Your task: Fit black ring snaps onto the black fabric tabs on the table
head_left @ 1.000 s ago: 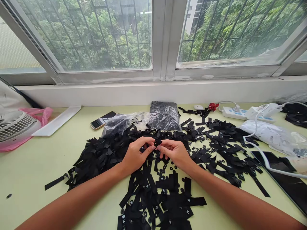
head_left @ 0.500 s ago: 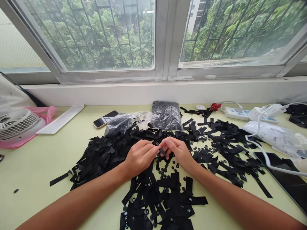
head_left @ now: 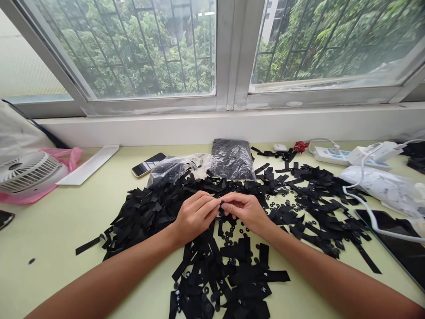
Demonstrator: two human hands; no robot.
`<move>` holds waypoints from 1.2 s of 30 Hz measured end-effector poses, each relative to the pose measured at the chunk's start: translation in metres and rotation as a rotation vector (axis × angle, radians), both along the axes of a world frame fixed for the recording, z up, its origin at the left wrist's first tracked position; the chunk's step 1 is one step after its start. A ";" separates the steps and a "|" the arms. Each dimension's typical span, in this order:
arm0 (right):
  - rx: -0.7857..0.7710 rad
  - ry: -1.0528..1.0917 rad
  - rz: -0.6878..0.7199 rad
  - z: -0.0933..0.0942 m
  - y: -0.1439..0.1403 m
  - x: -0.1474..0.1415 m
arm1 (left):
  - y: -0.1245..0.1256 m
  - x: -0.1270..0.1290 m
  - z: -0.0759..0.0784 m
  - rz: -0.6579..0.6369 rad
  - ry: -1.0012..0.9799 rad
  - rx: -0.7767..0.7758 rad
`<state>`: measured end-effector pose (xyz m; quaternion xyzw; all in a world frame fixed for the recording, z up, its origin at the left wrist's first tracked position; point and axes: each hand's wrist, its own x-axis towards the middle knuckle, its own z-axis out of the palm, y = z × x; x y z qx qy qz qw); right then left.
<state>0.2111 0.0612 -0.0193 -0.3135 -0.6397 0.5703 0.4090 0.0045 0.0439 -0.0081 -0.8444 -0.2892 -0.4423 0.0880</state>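
The left hand (head_left: 194,216) and the right hand (head_left: 244,210) are meeting fingertip to fingertip above the middle of the table (head_left: 59,230); both are pinching narrowly on one small black piece between them, most of it hidden by the fingers, so what exactly it is cannot be told. The hands are hovering just over a wide heap of black strips (head_left: 146,212); the heap is spreading left of the left hand, and more strips (head_left: 229,279) are lying between the forearms, toward the near edge. Small black rings (head_left: 285,206) are lying scattered among the strips right of the right hand.

Behind the hands a black bag (head_left: 231,159) and a clear bag (head_left: 172,168) are sitting side by side, touching the heap; a phone (head_left: 148,164) is lying just left of the clear bag. A fan (head_left: 28,173) is standing at the far left; a power strip (head_left: 335,155) with a white cable (head_left: 365,212) is lying at the right, near a white bag (head_left: 381,186); a dark tablet (head_left: 395,239) is lying at the right edge.
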 end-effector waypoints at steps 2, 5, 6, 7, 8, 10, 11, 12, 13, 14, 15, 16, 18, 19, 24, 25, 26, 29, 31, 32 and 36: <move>0.003 -0.004 -0.018 0.001 -0.001 0.001 | 0.000 0.000 0.001 0.000 -0.014 -0.008; 0.013 -0.018 -0.008 0.004 -0.002 0.002 | 0.000 0.001 0.003 0.010 -0.027 -0.015; 0.017 -0.025 0.004 0.005 -0.002 0.002 | -0.001 0.001 0.004 0.013 -0.028 -0.016; 0.020 -0.031 0.012 0.007 -0.003 0.003 | -0.001 0.001 0.004 0.014 -0.028 -0.015; 0.021 -0.035 0.016 0.008 -0.003 0.003 | -0.001 0.001 0.004 0.014 -0.027 -0.012; 0.015 -0.032 0.006 0.009 -0.003 0.002 | -0.001 0.001 0.003 0.016 -0.023 -0.009; 0.010 -0.027 -0.003 0.009 -0.003 0.002 | -0.001 0.000 0.003 0.020 -0.022 -0.010; 0.005 -0.023 -0.009 0.009 -0.003 0.001 | -0.001 0.000 0.002 0.026 -0.022 -0.015; 0.002 -0.020 -0.015 0.008 -0.003 0.000 | -0.001 0.000 0.002 0.033 -0.023 -0.024; 0.000 -0.020 -0.022 0.008 -0.003 0.000 | -0.001 0.000 0.002 0.041 -0.025 -0.040; -0.003 -0.022 -0.034 0.008 -0.002 0.000 | -0.001 0.000 0.002 0.051 -0.026 -0.060; -0.007 -0.024 -0.049 0.007 -0.002 0.000 | -0.001 0.000 0.002 0.060 -0.026 -0.082; -0.021 -0.027 -0.088 0.005 -0.002 0.000 | 0.000 0.000 0.002 0.072 -0.015 -0.123; -0.027 -0.030 -0.105 0.005 -0.002 0.000 | 0.000 0.000 0.002 0.071 -0.005 -0.140; 0.022 -0.014 -0.136 0.003 -0.003 -0.001 | 0.002 0.000 0.001 0.012 0.082 -0.228; 0.045 -0.002 -0.135 0.003 -0.003 -0.001 | 0.003 0.000 0.000 -0.006 0.112 -0.241; 0.060 0.010 -0.128 0.004 -0.003 -0.001 | 0.003 0.000 -0.001 -0.022 0.147 -0.248; 0.011 0.054 -0.103 0.003 -0.003 -0.001 | 0.003 0.000 -0.002 0.010 0.178 -0.272; -0.051 0.083 -0.130 0.002 -0.002 -0.001 | 0.004 -0.002 0.001 0.137 0.072 -0.371; -0.072 0.093 -0.158 0.001 -0.001 0.000 | 0.005 -0.003 0.004 0.222 0.003 -0.453; -0.098 0.097 -0.217 -0.001 0.002 0.000 | 0.017 -0.013 0.025 0.410 0.069 -0.836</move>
